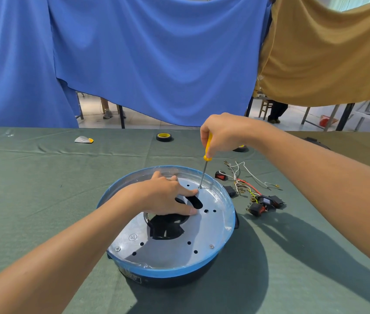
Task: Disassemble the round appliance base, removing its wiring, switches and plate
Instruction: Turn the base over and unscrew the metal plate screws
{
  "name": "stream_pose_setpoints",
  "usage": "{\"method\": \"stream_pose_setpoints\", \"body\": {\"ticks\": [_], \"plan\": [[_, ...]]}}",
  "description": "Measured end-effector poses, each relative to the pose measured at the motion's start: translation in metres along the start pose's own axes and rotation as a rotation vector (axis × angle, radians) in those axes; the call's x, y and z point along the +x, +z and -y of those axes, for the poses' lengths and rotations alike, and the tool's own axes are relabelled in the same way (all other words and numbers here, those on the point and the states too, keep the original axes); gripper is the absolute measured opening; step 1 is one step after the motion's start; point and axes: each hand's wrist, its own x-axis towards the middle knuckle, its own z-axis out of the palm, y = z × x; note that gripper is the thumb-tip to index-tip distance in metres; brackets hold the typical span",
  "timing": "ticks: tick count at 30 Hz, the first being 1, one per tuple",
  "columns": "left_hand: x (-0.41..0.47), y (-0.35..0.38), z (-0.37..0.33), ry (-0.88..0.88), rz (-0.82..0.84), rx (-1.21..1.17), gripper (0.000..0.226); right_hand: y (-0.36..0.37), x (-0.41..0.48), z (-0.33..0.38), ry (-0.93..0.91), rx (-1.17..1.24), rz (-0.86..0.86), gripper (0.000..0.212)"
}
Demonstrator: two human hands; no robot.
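The round appliance base (170, 271) with a blue rim sits in front of me on the green cloth. Its silver metal plate (211, 225) faces up, with small holes, a dark central opening and two screws near the front. My left hand (166, 196) lies flat on the plate, fingers spread, index finger beside a screw at the far edge. My right hand (222, 133) grips a yellow-handled screwdriver (205, 164) held upright, its tip on that far screw. Loose wires (244, 177) and several black rocker switches (263, 203) lie on the cloth right of the base.
Two rolls of black tape (164, 137) lie at the back of the table, one partly behind my right hand. A small white and yellow object (84, 139) rests at the back left. Blue and tan cloths hang behind the table. A person's legs show below them.
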Motion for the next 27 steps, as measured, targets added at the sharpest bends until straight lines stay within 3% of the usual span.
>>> {"method": "stream_pose_setpoints", "body": {"ticks": [5, 9, 16, 19, 23, 27], "plan": [[-0.001, -0.001, 0.0, -0.008, 0.004, 0.007, 0.063, -0.001, 0.001, 0.0, -0.035, -0.034, 0.08, 0.022], [-0.001, -0.001, -0.001, -0.006, 0.003, 0.016, 0.063, 0.008, 0.003, -0.001, 0.004, -0.183, 0.008, 0.053], [-0.001, 0.0, 0.001, -0.005, -0.004, -0.002, 0.064, -0.001, 0.002, -0.001, -0.063, -0.12, 0.052, 0.022], [0.0, 0.0, 0.001, -0.001, -0.006, -0.003, 0.064, 0.0, 0.003, -0.001, -0.06, -0.067, 0.055, 0.025], [0.001, 0.002, 0.002, -0.001, -0.013, -0.017, 0.063, 0.003, 0.005, 0.001, 0.017, -0.142, 0.055, 0.056], [0.002, 0.002, 0.003, -0.007, -0.011, -0.016, 0.064, 0.002, 0.005, 0.002, 0.007, -0.082, 0.007, 0.033]]}}
